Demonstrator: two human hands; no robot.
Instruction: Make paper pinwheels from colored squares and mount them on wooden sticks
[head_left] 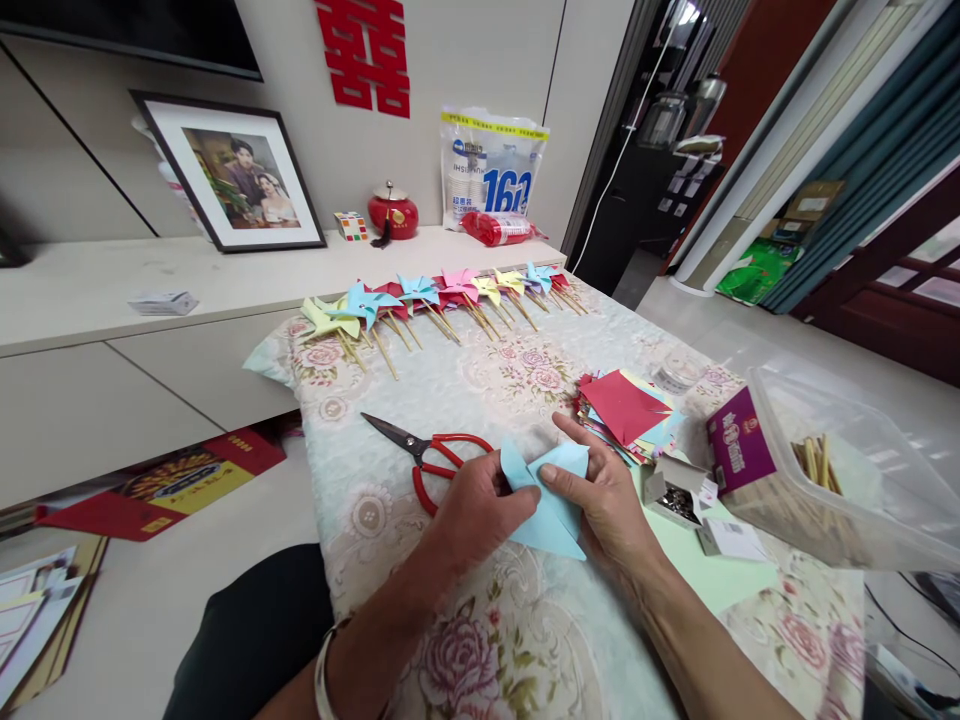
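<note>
The blue paper [551,522] is positioned between both hands, above the cloth-covered desk [352,580]. Left hand [474,500]: fingers pinch the paper's left side. Right hand [604,490]: fingers pinch its right side, thumb on top, index finger extended. Scissors [401,438] lie near the left hand; a paper stack [626,405] lies beyond the right. Pinwheels [459,285] line the far edge.

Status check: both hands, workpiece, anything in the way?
Left hand and right hand both gripping light-blue paper. Paper partly folded, no stick visible on it. Red-handled scissors close beside left hand; nothing seen blocking the paper.
</note>
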